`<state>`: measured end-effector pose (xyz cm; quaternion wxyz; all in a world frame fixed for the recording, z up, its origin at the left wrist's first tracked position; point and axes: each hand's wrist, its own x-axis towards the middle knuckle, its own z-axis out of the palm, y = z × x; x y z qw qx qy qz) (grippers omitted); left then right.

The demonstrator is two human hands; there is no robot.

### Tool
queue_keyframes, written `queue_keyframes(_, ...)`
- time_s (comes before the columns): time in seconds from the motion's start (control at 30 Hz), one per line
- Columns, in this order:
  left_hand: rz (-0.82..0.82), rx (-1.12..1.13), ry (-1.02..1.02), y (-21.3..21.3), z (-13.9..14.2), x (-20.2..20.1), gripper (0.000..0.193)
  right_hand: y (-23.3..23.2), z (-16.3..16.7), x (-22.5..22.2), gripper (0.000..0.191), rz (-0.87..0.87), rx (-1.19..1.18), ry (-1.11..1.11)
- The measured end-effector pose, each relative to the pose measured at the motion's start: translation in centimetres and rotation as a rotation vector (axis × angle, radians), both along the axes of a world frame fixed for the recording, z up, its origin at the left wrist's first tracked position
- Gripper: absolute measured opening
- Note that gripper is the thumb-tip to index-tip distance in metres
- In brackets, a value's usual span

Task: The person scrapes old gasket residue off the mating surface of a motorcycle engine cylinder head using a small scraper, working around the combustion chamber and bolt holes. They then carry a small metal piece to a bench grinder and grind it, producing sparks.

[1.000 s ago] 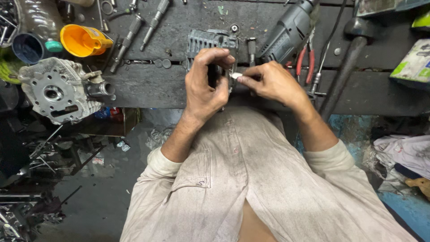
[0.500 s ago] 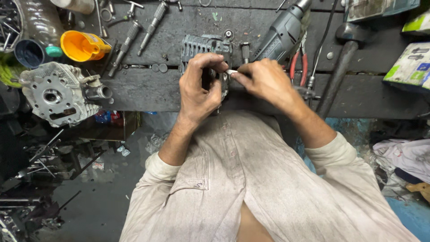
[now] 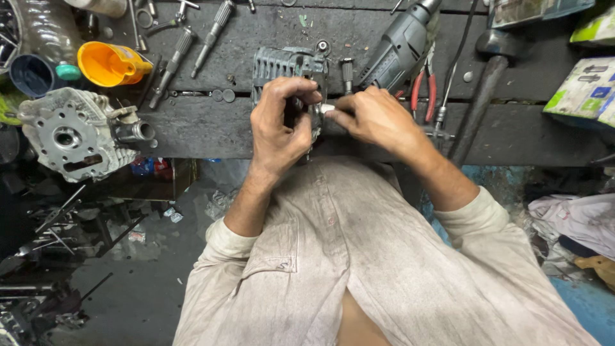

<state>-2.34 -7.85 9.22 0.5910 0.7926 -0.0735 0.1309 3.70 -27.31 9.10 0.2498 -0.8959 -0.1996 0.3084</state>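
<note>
Both hands are staying put: left hand (image 3: 280, 131) is gripping the grey ribbed metal housing (image 3: 285, 65); right hand (image 3: 378, 118) is pinching a small white part (image 3: 327, 109) against it.

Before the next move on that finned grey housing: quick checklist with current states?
1. Left hand gripping the finned grey housing: ok, fingers wrapped over its near side.
2. Right hand pinching the small light-coloured piece: ok, fingertips on it at the housing.
3. Piece seated in the housing: cannot tell, the fingers hide the joint.
4. Housing supported on the dark wooden bench: ok, it rests near the front edge.
5. Power drill away from the hands: not ok, it lies right behind the right hand.
</note>
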Motion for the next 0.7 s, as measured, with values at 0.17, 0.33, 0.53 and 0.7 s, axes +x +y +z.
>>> queue_keyframes(0.17, -0.002, 0.06, -0.031, 0.0, 0.1, -0.1, 0.049, -0.1, 0.1, 0.2, 0.033, -0.029, -0.007, -0.003)
queue_keyframes(0.33, -0.01, -0.051, 0.017, -0.1, -0.1, -0.2, 0.049, -0.3, -0.4, 0.0, 0.036, -0.053, -0.026, 0.015)
queue_keyframes(0.53, -0.047, -0.069, -0.002, -0.2, -0.1, 0.0, 0.049, -0.3, -0.8, -0.5, 0.035, -0.068, -0.012, 0.034)
queue_keyframes(0.7, -0.081, -0.035, -0.01, -0.2, 0.2, -0.1, 0.049, -0.4, -1.0, -0.6, 0.036, -0.066, -0.007, 0.067)
